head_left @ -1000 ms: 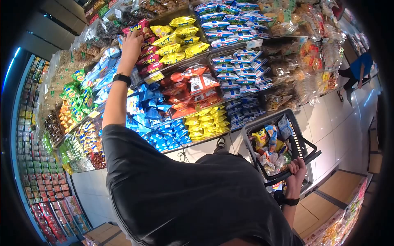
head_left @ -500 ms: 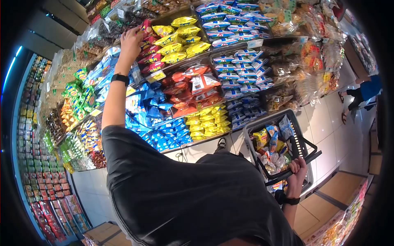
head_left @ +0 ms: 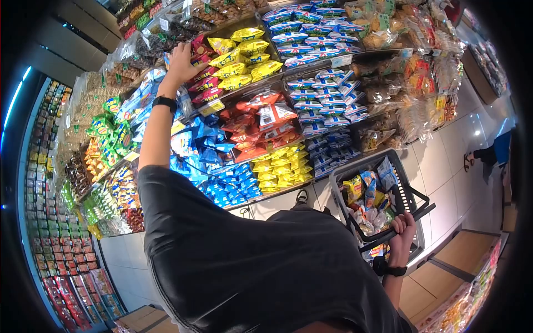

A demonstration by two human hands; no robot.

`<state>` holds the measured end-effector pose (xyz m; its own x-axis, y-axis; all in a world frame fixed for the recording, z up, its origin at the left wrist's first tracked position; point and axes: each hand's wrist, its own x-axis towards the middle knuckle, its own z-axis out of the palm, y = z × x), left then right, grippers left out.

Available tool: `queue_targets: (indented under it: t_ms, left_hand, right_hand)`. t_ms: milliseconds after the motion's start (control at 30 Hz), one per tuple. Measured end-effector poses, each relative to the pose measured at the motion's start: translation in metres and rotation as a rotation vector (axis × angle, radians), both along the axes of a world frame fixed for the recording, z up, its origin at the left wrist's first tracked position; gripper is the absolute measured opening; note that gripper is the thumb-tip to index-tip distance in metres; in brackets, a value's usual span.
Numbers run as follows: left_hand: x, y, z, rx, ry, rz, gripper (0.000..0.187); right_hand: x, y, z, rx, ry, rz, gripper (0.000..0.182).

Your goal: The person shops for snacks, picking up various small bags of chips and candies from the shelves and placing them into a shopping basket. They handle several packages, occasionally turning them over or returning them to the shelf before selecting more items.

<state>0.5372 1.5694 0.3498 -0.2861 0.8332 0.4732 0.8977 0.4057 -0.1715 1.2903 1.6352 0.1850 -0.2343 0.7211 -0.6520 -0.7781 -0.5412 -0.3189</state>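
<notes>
Up at the shelf, my left hand (head_left: 183, 65) is beside the dark red snack packets (head_left: 200, 64). Its thumb points away from the fingers, over the packets' edge, and nothing shows in its grasp. Yellow packets (head_left: 236, 58) lie just to the right, and light blue packets (head_left: 145, 94) to the left. Low on the right, my right hand (head_left: 403, 225) is closed round the black handle (head_left: 377, 240) of a grey shopping basket (head_left: 336, 186). Mixed snack packets (head_left: 369, 194) fill part of the basket.
Blue-and-white packets (head_left: 319, 39) fill upper bins, with red bags (head_left: 272, 119) and small yellow packets (head_left: 282, 166) lower down. Wrapped goods (head_left: 61, 222) line the far left. A person in blue (head_left: 501, 148) is at the right edge. Wooden boxes (head_left: 463, 250) stand lower right.
My left hand has shifted slightly down and right, and its thumb now stands apart from the fingers. The person in blue has moved down and is partly out of view. My right hand keeps its hold.
</notes>
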Motion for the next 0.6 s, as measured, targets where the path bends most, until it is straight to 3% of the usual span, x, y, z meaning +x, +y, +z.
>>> queue_targets:
  t_ms: [100,300,567,600]
  left_hand:
    - [-0.010,0.002,-0.002,-0.029,0.053,-0.142,0.073]
    - [-0.019,0.005,-0.030,-0.162,0.047,-0.122,0.060]
    - [-0.031,0.012,-0.028,-0.122,-0.112,-0.024,0.070]
    - [-0.029,0.008,-0.024,-0.043,-0.166,-0.137,0.073]
  right_hand:
    - [-0.002,-0.001,0.009,-0.030,0.014,-0.039,0.041]
    - [0.007,-0.004,-0.003,-0.003,0.071,-0.030,0.036]
    - [0.003,-0.007,0.006,-0.018,-0.024,-0.033,0.037]
    - [0.008,-0.008,0.001,0.003,0.019,-0.019,0.036]
